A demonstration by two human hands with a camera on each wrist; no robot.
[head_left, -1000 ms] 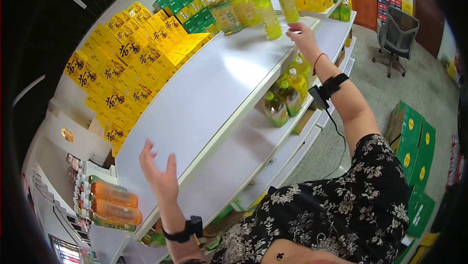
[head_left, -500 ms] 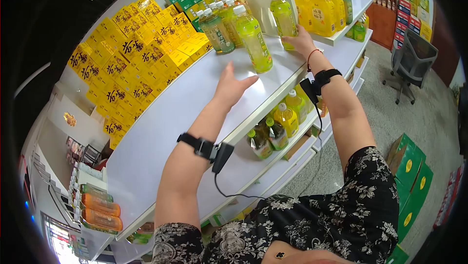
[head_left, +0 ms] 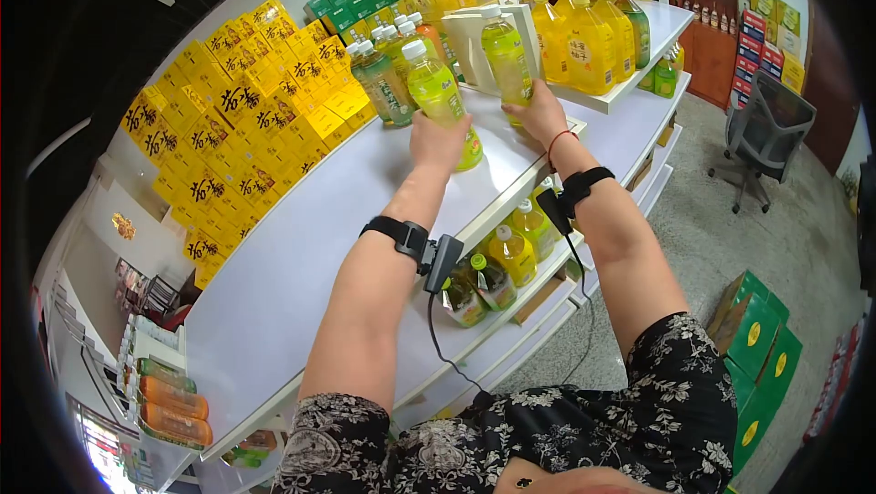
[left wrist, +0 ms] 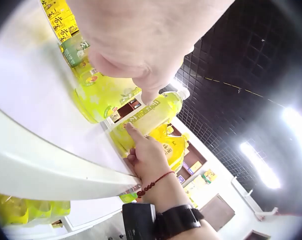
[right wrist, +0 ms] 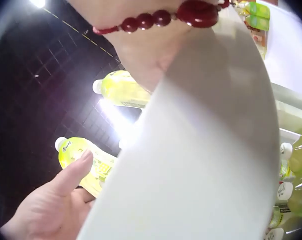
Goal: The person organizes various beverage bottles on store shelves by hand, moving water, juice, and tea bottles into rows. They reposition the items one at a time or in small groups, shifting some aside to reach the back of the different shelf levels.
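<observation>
Two yellow-green drink bottles with white caps stand upright on the white shelf top (head_left: 274, 239). My left hand (head_left: 438, 140) grips the nearer bottle (head_left: 436, 91) low on its body; in the right wrist view the thumb (right wrist: 73, 172) lies along its side. The farther bottle (head_left: 505, 52) is held low down by my right hand (head_left: 540, 116). In the left wrist view the index finger of that hand (left wrist: 153, 155) lies against this bottle (left wrist: 152, 113), and the other fingers are curled. A gap separates the two bottles.
Behind and left of my left hand stand several more bottles (head_left: 383, 83). Large yellow bottles (head_left: 589, 47) occupy a raised shelf at right, near pale boxes (head_left: 467, 45). More bottles (head_left: 511, 255) fill the shelf below. Orange bottles (head_left: 173, 410) stand at the far left end.
My left hand has come across from the left of the shelf top and taken hold of the nearer bottle. The right hand has closed round the farther bottle. The head view has shifted.
</observation>
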